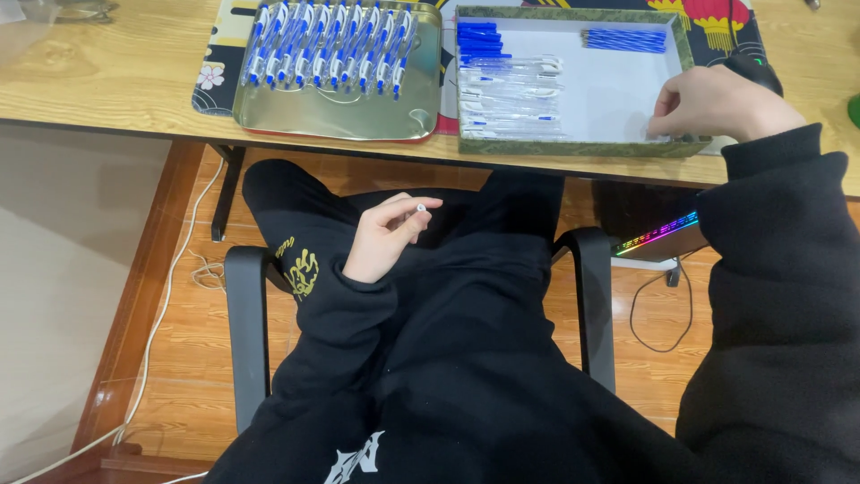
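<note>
Your right hand [717, 103] reaches into shallow green-rimmed cardboard box [681, 45], fingers curled, grip unclear; clear pen barrels [511, 90] lie crosswise, well left. Left hand [385, 235], nr lap, pinches small white pen part [419, 208].

Seen from above, the left hand [387, 235] rests over the lap and pinches a small white piece [419, 208] between thumb and fingertip, while the right hand [712, 103] reaches into the near right corner of a shallow box [618, 85] on the wooden bench [107, 81]. The box holds clear pen barrels [511, 94] stacked at its left side, blue caps [479, 40] above them and blue refills [625, 39] along its far edge. Left of the box, a metal tray [336, 116] carries a row of assembled blue-and-white pens [327, 45].
</note>
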